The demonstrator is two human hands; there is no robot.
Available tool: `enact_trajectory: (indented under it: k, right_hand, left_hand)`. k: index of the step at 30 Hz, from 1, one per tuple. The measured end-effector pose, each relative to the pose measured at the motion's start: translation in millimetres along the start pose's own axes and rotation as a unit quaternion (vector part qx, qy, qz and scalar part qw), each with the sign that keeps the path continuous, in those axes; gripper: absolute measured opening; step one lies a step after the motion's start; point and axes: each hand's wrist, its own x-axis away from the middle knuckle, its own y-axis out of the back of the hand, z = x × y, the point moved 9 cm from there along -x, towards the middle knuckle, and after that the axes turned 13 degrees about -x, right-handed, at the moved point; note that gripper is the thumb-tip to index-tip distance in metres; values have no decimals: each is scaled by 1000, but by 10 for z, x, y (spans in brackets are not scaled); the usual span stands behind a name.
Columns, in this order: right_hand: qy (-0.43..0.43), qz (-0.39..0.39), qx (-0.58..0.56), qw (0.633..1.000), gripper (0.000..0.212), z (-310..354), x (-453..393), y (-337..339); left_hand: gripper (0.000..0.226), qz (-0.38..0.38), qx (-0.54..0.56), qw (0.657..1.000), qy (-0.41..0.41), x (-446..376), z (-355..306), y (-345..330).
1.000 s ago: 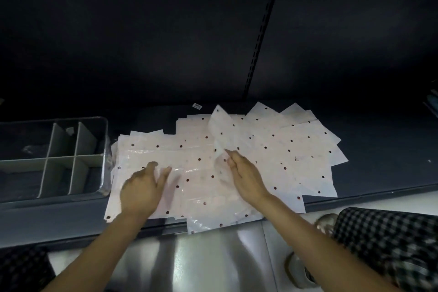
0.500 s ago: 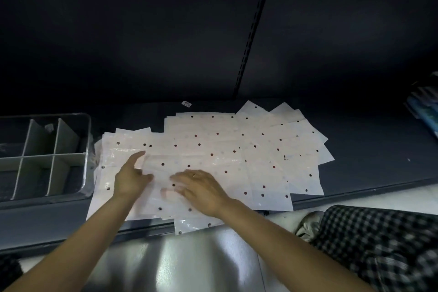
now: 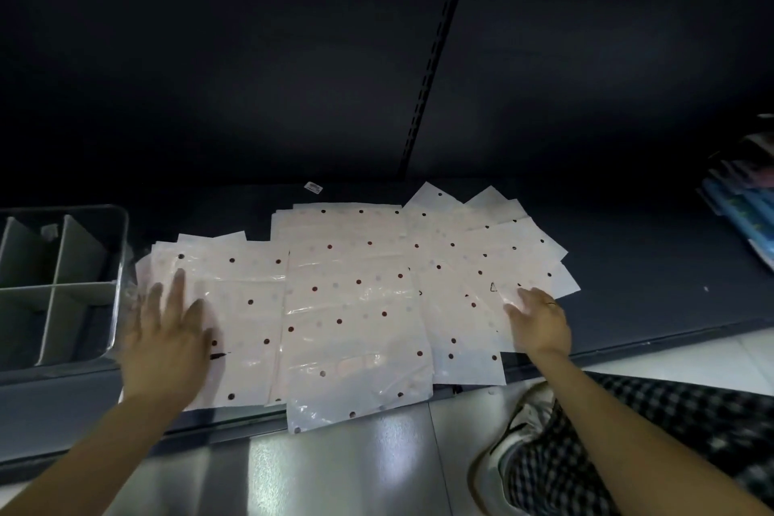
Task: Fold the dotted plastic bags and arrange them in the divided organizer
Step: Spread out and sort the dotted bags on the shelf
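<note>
Several white plastic bags (image 3: 356, 306) with dark red dots lie overlapping and flat on a dark shelf. My left hand (image 3: 167, 339) lies flat, fingers spread, on the left end of the pile. My right hand (image 3: 540, 320) rests with straight fingers on the right-hand bags, near a small triangle mark. The divided organizer (image 3: 119, 264), a clear tub with grey partitions, stands at the far left of the shelf, close beside the bags. Its visible compartments hold no bags.
The dark shelf (image 3: 649, 285) has a front lip above a shiny metal panel (image 3: 335, 469). My checked trouser leg and a white shoe (image 3: 519, 427) are at the lower right. Blue packaged goods (image 3: 745, 218) sit at the far right. A small label (image 3: 313, 187) lies behind the bags.
A bag that my right hand held lifted a second ago now lies flat. Both hands have slid apart, the left toward the pile's left end, the right to its right side.
</note>
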Motion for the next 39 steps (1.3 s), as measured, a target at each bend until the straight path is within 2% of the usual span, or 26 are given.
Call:
enact_trajectory:
  k: [1, 3, 5, 7, 11, 12, 14, 15, 16, 18, 20, 21, 22, 23, 25, 26, 28, 32, 35, 37, 39]
  right_hand:
    - [13, -17, 1, 1000, 36, 4, 3, 25]
    - [32, -54, 1, 998, 25, 45, 16, 94]
    - [37, -74, 4, 997, 21, 89, 27, 163]
    - [55, -89, -9, 994, 23, 186, 45, 224]
    - [116, -83, -88, 986, 30, 644, 163, 206]
    - [131, -70, -118, 982, 31, 802, 220, 158]
    - [175, -36, -156, 971, 32, 1169, 396, 28]
    - [205, -16, -162, 965, 31, 1366, 520, -61]
    - [237, 8, -163, 958, 31, 1562, 668, -162]
    - [296, 61, -168, 938, 30, 1916, 1012, -375]
    - [363, 104, -170, 910, 28, 2213, 1400, -567]
    - [398, 125, -160, 895, 28, 2336, 1601, -652]
    - [431, 146, -148, 878, 29, 2434, 1781, -727]
    - [460, 167, -140, 861, 30, 2496, 1917, -788]
    - [482, 189, -144, 844, 31, 2516, 1957, -826]
    - [457, 188, -159, 855, 32, 2460, 1825, -807]
    - [359, 163, -183, 901, 34, 2177, 1364, -719]
    - [181, 76, -95, 976, 46, 1195, 450, -424]
    - [65, 52, -33, 996, 54, 514, 115, -224]
    - [38, 58, -1, 998, 52, 314, 65, -188]
    - [40, 42, -12, 998, 43, 281, 63, -152]
  left_hand:
    - [56, -9, 10, 999, -43, 22, -117, -1]
    - [76, 67, 50, 991, -104, 65, -293, -194]
    - [70, 134, 38, 984, -111, 98, -294, -504]
    - [66, 161, 27, 983, -82, 95, -185, -638]
    - [59, 168, 35, 985, -34, 33, -111, -499]
    - [58, 146, 48, 987, -36, 14, -176, -389]
    - [55, 76, 162, 983, -41, -17, -395, -89]
    - [52, 60, 252, 965, -40, -14, -522, 55]
    - [49, 68, 353, 933, -33, -8, -654, 175]
    - [45, 135, 534, 834, 3, 11, -914, 310]
    - [46, 198, 650, 732, 58, 25, -1085, 351]
    - [47, 207, 672, 707, 84, 15, -1103, 344]
    - [45, 196, 672, 706, 108, -10, -1057, 322]
    - [44, 170, 649, 730, 132, -46, -949, 292]
    - [53, 114, 557, 803, 182, -105, -632, 193]
    - [59, 97, 518, 825, 204, -113, -463, 139]
    - [65, 65, 469, 848, 239, -103, -135, 51]
    - [65, 35, 379, 884, 269, -35, 366, -115]
    - [55, 31, 313, 918, 241, 21, 457, -197]
    - [53, 16, 269, 940, 209, 62, 408, -202]
    - [51, -36, 190, 972, 130, 62, 267, -110]
